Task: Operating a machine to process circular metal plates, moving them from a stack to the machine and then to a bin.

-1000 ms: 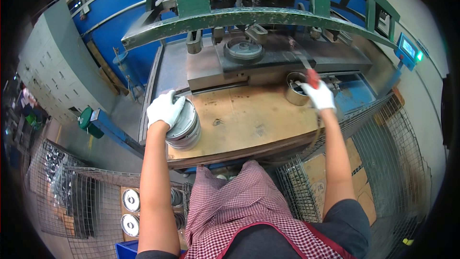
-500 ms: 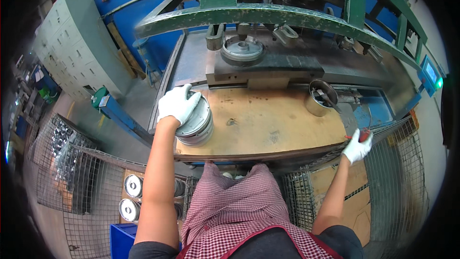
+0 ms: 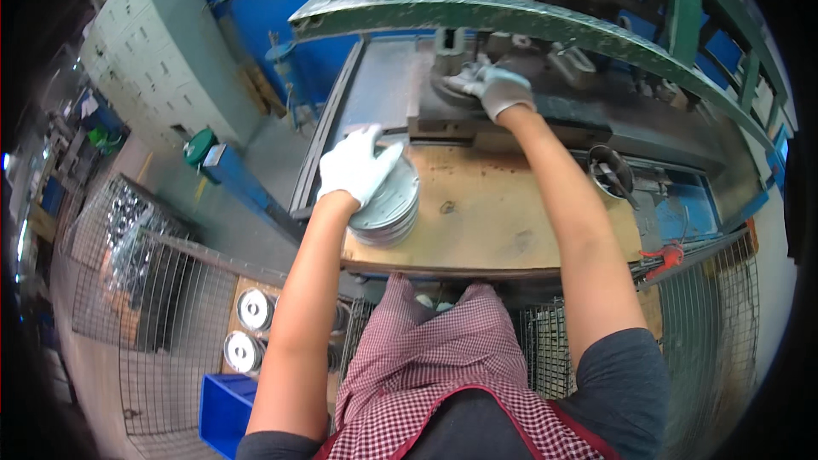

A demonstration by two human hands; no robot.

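My left hand (image 3: pixel 361 167), in a white glove, grips the far left rim of the top round metal lid (image 3: pixel 394 196). That lid tops a stack of similar lids at the left front of the wooden board. My gloved right hand (image 3: pixel 494 89) reaches far forward to the press bed (image 3: pixel 562 123), over a round metal part (image 3: pixel 452 92) below the green frame. Motion smears the right fingers, and the hand covers most of that part, so whether they grip it cannot be seen.
A metal pot (image 3: pixel 610 172) with tools stands on the board (image 3: pixel 486 204) at the right. A red-handled tool (image 3: pixel 663 261) lies at the board's right end. The green press beam (image 3: pixel 528 17) crosses above. Wire baskets (image 3: pixel 170 298) and a blue bin (image 3: pixel 223 413) stand at left.
My right hand has let go of the red-handled tool at the right and moved forward and left to the press. My left hand has stayed at the stack.
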